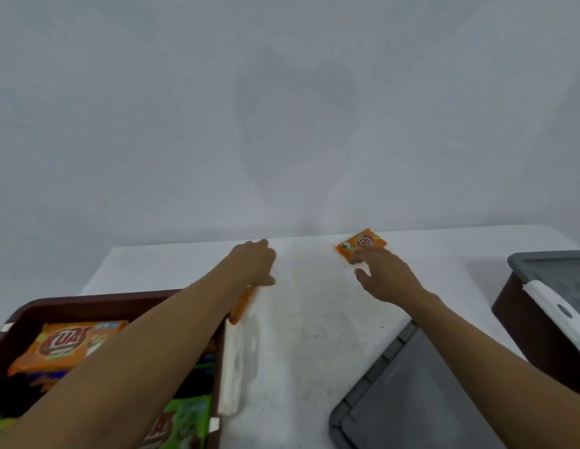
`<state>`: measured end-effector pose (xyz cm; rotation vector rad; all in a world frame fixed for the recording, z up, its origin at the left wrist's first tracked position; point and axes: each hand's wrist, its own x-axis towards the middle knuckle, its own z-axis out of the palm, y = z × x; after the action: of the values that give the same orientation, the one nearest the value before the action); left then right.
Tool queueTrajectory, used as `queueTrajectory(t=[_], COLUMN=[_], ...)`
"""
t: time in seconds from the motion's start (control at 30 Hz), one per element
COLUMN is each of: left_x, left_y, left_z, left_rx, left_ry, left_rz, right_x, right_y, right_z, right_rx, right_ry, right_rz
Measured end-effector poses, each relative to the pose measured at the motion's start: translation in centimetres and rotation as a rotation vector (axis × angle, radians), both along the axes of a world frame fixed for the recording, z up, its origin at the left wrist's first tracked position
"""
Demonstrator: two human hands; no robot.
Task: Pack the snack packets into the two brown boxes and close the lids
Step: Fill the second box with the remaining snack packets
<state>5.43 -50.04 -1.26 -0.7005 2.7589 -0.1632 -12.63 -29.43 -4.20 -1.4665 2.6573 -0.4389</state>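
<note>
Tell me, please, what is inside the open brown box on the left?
An orange Kuat packet and a green packet show in the brown box; the left forearm covers most of what lies between them.

Your light is soft, even and fairly bright; a faint shadow lies on the grey wall (282,108). Your left hand (254,265) and right hand (384,277) smear with motion blur, and the wide lens bows the white table (298,335) at its edges
</note>
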Motion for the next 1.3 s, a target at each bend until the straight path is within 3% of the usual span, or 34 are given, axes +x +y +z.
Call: queueTrajectory(t=[0.13,0.3,0.43,0.53,0.63,0.73,0.97,1.1,1.3], left_x=[-0.9,-1.8,-3.6,-4.8,-5.2,-5.5,-6.1,-6.1,-5.8], left_y=[-0.5,-1.0,-0.4,-0.3,-0.3,0.2,0.2,0.3,0.9], left_z=[-0.8,-1.1,-0.8,-0.4,-0.5,-0.4,-1.2,-1.8,-2.4], left_rx=[0.085,0.093,0.318,0.519,0.655,0.757,0.665,0.575,0.431], left_ry=[-0.217,-0.253,-0.016,0.178,0.184,0.185,0.173,0.089,0.006], left_rz=[0.197,0.106,0.068,0.082,0.109,0.126,0.087,0.056,0.054], right_x=[-3.2,-4.5,-4.3,-4.3,-4.8,-4.9,-5.7,-6.2,-6.0], right_y=[-1.6,-2.5,-2.0,-1.3,-0.9,-0.4,0.5,0.4,-0.5], right_z=[-0.9,-2.3,-3.1,-2.9,-2.6,-3.6,-3.9,-3.8,-3.6], right_rx=[0.227,0.272,0.185,0.059,-0.051,0.029,-0.015,-0.167,0.123], right_ry=[0.031,-0.006,0.079,0.003,-0.114,-0.143,-0.203,-0.271,-0.252], right_rz=[0.036,0.047,0.078,0.135,-0.009,-0.063,0.037,-0.188,-0.009])
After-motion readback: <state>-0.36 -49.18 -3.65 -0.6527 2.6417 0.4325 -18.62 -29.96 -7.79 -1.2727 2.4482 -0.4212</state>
